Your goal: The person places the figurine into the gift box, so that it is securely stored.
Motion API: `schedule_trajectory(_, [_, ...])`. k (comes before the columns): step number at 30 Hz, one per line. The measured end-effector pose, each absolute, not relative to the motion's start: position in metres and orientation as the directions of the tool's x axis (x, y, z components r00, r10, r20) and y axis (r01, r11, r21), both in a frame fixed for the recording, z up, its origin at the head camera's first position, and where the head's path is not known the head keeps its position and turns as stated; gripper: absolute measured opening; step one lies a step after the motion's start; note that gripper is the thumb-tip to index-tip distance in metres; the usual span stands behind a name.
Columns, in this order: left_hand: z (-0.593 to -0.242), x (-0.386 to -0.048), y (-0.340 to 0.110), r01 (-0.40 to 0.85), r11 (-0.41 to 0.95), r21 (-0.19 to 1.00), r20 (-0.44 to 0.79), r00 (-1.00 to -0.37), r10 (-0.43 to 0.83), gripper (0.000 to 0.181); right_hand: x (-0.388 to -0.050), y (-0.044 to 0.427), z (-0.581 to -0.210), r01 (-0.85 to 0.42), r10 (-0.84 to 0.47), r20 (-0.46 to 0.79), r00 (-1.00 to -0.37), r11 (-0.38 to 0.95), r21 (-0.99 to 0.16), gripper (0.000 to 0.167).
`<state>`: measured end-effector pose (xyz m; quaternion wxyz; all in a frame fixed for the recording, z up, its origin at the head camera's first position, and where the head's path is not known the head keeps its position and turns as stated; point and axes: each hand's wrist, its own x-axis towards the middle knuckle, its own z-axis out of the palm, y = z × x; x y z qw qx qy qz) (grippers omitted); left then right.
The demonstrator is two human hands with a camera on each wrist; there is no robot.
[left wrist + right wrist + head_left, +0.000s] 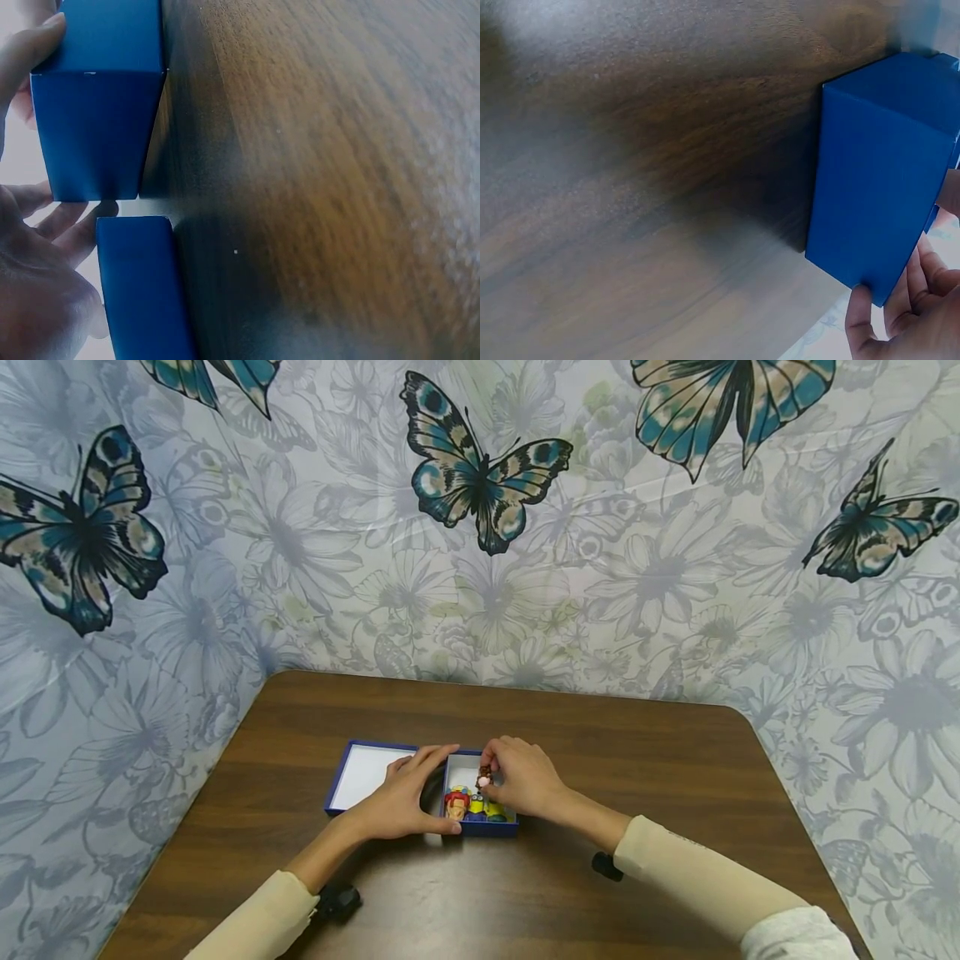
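Observation:
My left hand (397, 800) spans the left side of an open blue box (489, 829), its thumb at the near wall and its fingers reaching to the far side. In the left wrist view, the thumb lies against the box (97, 135). Over the box's white inside, my right hand (525, 777) pinches a small brown toy figure (484, 773) with a pale pink part. Several small toy figures stand along the near wall, among them a red-topped figure (455, 802) and a yellow-and-blue figure (477, 807). In the right wrist view, a fingertip touches the box (877, 187).
To the left of the box lies its lid (371, 774), white inside with a blue rim, partly behind the left hand. Both rest on a brown wooden table (637, 743). Behind it hangs a butterfly-patterned cloth (525, 635).

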<state>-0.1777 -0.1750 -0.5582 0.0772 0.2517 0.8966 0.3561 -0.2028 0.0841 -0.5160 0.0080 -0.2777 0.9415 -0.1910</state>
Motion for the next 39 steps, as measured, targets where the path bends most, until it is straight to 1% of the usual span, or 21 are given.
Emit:
schedule_trajectory(11, [-0.558,-0.178,-0.175,0.392,0.629,0.672,0.034,-0.864,0.502,0.120,-0.204,0.085,-0.520,-0.506,-0.517,0.087,-0.852,0.769,-0.390,0.037])
schedule_trajectory(13, [-0.559,-0.178,-0.175,0.394,0.625,0.674,0.037,-0.863,0.503,0.119,-0.204,0.086,-0.520,-0.512,-0.522,0.099,-0.847,0.753,-0.413,0.036])
schedule_trajectory(20, [-0.558,-0.177,-0.174,0.388,0.629,0.673,0.029,-0.864,0.502,0.120,-0.203,0.099,-0.523,-0.533,-0.535,0.181,-0.825,0.629,-0.566,0.038])
schedule_trajectory(26, [-0.557,-0.177,-0.173,0.392,0.638,0.663,0.032,-0.866,0.499,0.119,-0.200,0.113,-0.528,-0.544,-0.502,0.257,-0.826,0.587,-0.600,0.042])
schedule_trajectory(30, [-0.558,-0.176,-0.175,0.399,0.638,0.659,0.036,-0.863,0.503,0.118,-0.197,0.120,-0.530,-0.528,-0.474,0.281,-0.834,0.542,-0.654,0.044])
schedule_trajectory(34, [-0.559,-0.174,-0.176,0.411,0.637,0.652,0.048,-0.861,0.507,0.118,-0.194,0.124,-0.534,-0.482,-0.434,0.272,-0.859,0.506,-0.715,0.046])
schedule_trajectory(36, [-0.561,-0.173,-0.175,0.413,0.638,0.650,0.055,-0.863,0.503,0.118,-0.192,0.127,-0.536,-0.459,-0.412,0.265,-0.872,0.498,-0.736,0.047])
schedule_trajectory(39, [-0.563,-0.170,-0.174,0.405,0.635,0.658,0.054,-0.866,0.496,0.120,-0.189,0.133,-0.538,-0.428,-0.372,0.254,-0.893,0.524,-0.736,0.046])
